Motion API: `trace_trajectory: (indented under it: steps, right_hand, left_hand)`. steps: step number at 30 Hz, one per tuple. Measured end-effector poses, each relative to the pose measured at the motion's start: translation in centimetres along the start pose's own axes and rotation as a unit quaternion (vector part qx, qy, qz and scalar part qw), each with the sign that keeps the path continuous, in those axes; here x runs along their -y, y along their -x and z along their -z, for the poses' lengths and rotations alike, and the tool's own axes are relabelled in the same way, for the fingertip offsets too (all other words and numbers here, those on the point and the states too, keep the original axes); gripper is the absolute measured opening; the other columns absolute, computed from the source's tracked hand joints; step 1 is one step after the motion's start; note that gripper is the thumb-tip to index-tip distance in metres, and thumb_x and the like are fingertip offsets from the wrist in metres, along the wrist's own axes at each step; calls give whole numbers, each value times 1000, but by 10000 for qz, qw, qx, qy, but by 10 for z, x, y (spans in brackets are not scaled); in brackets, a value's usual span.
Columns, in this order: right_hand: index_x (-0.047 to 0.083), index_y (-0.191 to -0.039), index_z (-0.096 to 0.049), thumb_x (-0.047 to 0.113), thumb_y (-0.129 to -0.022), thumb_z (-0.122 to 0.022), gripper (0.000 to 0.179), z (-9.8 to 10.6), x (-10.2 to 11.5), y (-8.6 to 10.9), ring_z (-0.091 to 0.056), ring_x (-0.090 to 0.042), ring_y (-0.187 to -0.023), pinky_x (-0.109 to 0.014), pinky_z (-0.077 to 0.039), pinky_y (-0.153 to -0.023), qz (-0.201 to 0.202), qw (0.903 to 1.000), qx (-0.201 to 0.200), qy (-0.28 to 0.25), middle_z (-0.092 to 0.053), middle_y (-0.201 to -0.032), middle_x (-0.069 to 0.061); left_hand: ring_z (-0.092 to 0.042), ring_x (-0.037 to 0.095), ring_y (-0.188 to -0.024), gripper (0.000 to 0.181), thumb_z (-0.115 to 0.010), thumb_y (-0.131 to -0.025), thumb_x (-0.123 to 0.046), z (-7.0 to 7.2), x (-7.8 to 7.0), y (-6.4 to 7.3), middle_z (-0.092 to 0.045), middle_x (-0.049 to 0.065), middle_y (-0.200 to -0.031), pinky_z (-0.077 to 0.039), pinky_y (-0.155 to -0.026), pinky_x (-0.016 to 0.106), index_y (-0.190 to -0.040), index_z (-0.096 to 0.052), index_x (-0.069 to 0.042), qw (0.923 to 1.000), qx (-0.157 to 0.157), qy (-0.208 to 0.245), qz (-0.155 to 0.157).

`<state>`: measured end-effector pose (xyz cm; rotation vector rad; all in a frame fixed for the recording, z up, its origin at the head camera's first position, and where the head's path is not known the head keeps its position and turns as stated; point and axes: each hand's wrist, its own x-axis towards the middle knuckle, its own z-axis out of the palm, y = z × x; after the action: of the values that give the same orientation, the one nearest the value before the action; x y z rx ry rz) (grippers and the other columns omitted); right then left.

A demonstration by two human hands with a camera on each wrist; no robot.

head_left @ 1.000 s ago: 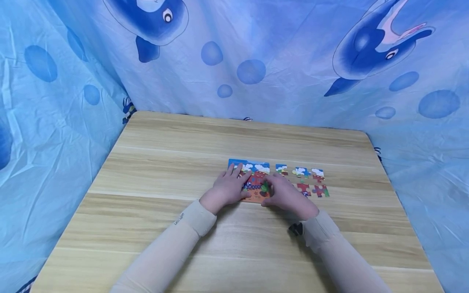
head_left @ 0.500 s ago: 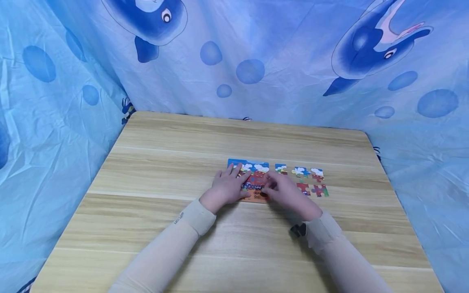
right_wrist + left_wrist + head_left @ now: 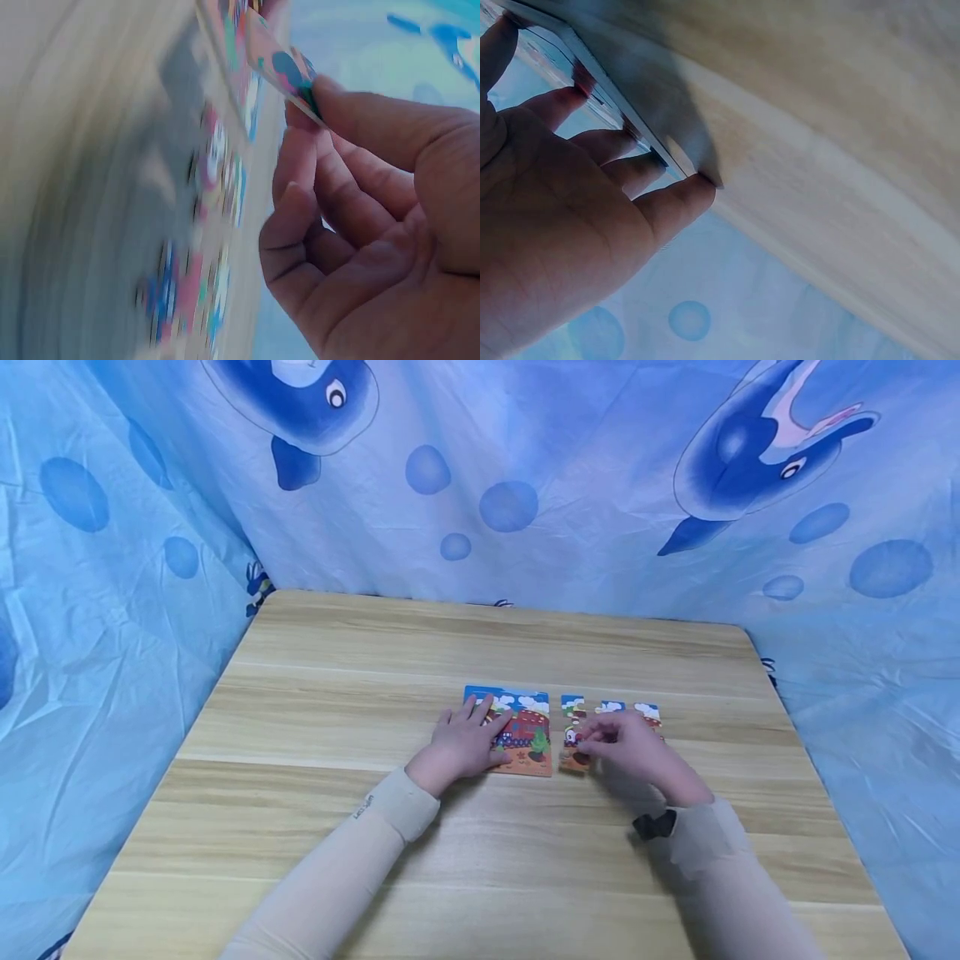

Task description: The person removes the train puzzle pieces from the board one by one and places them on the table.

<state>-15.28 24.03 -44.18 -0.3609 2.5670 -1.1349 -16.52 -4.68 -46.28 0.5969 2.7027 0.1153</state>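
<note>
A colourful jigsaw puzzle [image 3: 525, 727] in a flat rectangular board lies mid-table in the head view. My left hand [image 3: 463, 745] rests on its left part with spread, straight fingers. Seen in the left wrist view, the little finger and others touch the board's edge [image 3: 619, 101]. My right hand [image 3: 633, 747] is just right of the board and pinches a jigsaw piece [image 3: 281, 71] between thumb and fingers, tilted, its orange and dark green print showing. Below the pinched piece in the right wrist view is the blurred row of loose pieces [image 3: 214, 154].
Loose jigsaw pieces lie right of the board, among them a blue-and-white one [image 3: 573, 702] and another white-and-red one [image 3: 647, 713]; my right hand covers some. The wooden table [image 3: 360, 693] is backed by a blue dolphin-print curtain [image 3: 585, 560].
My right hand has moved right from the board's right edge to over the loose pieces, with a jigsaw piece between its fingers. The green tree on the board shows again. My left hand stays put.
</note>
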Motion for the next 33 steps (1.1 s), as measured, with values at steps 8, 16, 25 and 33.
trace_trajectory:
  steps: [8, 16, 25, 33]
  right_hand:
    - [13, -94, -75, 22, -95, -76, 9, 39, -41, 23, -59, -25, -80, -37, -49, -69, -605, 9973, 322, 279, -69, -88, -3]
    - [8, -90, -78, 22, -96, -74, 16, 70, -70, 41, -53, -18, -67, -30, -44, -60, -1034, 9907, 843, 278, -70, -81, -4]
    - [7, -86, -81, 19, -94, -76, 15, 80, -81, 43, -53, -18, -67, -29, -42, -60, -1410, 9842, 980, 425, -72, -80, -4]
    - [6, -82, -79, 18, -89, -80, 14, 81, -78, 43, -56, -20, -74, -35, -45, -67, -1824, 9766, 745, 866, -71, -78, -1]
  left_hand:
    - [-7, 35, -153, 77, -50, -99, -65, 0, 0, 1, -8, 7, -170, -18, -116, 62, -164, -22, -34, 10000, 8, 29, 21]
    - [-7, 34, -153, 76, -50, -99, -64, 2, 0, 3, -8, 7, -170, -18, -116, 61, -164, -24, -34, 10000, 7, 55, 65]
    - [-6, 34, -153, 76, -50, -99, -64, 2, 0, 2, -7, 7, -170, -17, -116, 61, -164, -23, -33, 9999, 20, 133, 69]
    - [-5, 33, -153, 77, -50, -99, -64, 0, 1, 0, -7, 6, -170, -16, -117, 61, -164, -23, -34, 9999, 26, 164, 45]
